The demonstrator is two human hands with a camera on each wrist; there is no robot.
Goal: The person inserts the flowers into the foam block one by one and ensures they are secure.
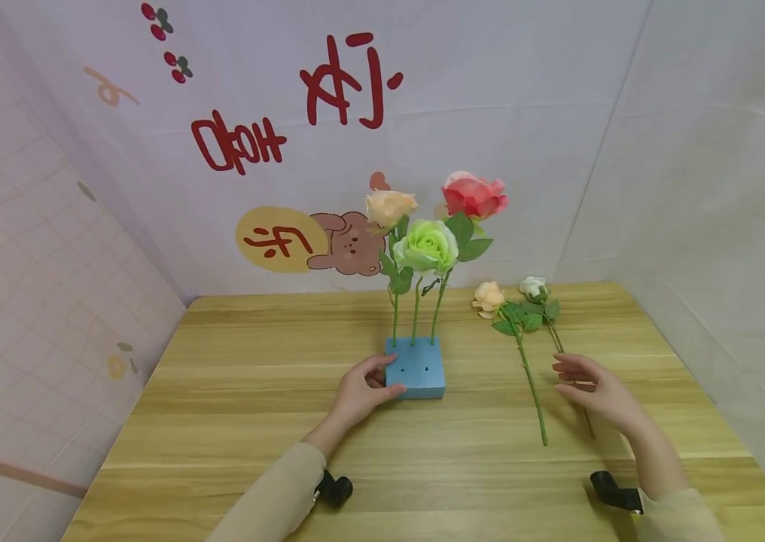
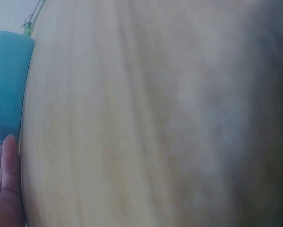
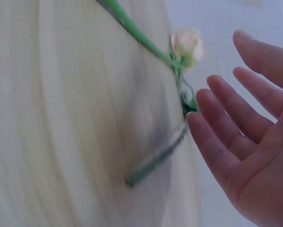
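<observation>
A blue block (image 1: 421, 382) stands on the table with a peach rose (image 1: 389, 208), a green rose (image 1: 427, 247) and a red rose (image 1: 474, 196) upright in its back row. Two small holes show in its top nearer the front. My left hand (image 1: 358, 393) grips the block's left side, thumb at the front corner; the left wrist view shows fingertips by the block (image 2: 9, 80). Over the stem of a lying white rose (image 1: 533, 288) hovers my right hand (image 1: 601, 395), fingers apart and holding nothing. Left of that stem lies another peach rose (image 1: 489, 298).
The wooden table (image 1: 233, 391) meets a printed white cloth backdrop (image 1: 491, 98) at its back edge. Cloth also hangs at the left and right sides. Black wrist devices (image 1: 336, 491) are strapped by both sleeves.
</observation>
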